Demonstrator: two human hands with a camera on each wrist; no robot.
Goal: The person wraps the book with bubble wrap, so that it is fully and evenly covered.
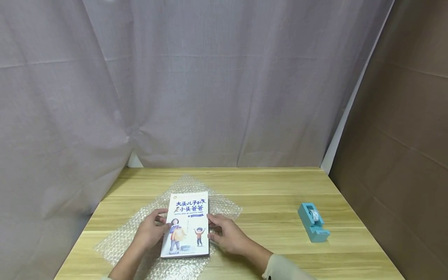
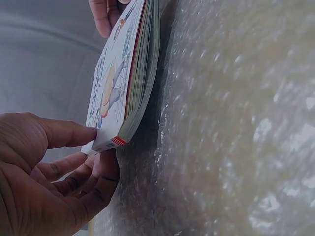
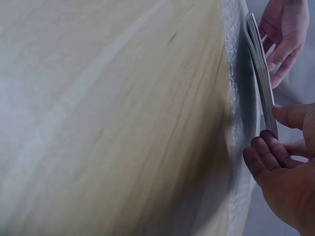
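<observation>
Nearest me in the head view, a pale sleeve [image 1: 287,268] leads to the right hand [image 1: 229,234], pinching the right edge of a book [image 1: 187,229], thumb above, fingers beneath. Opposite, the left hand [image 1: 151,229] pinches the spine edge the same way. For me, the key relation is this: the book lies cover up between the hands, touched by both, so neither is nearer; its long axis runs away from me, crossing the line that joins them. In my wrist views it seems raised just clear of the bubble wrap [image 1: 127,233] below, which lies diagonally on the wooden table [image 1: 266,217]. Well apart to the right stands a blue tape dispenser [image 1: 311,225]. Beyond hangs a grey curtain [image 1: 217,97].
</observation>
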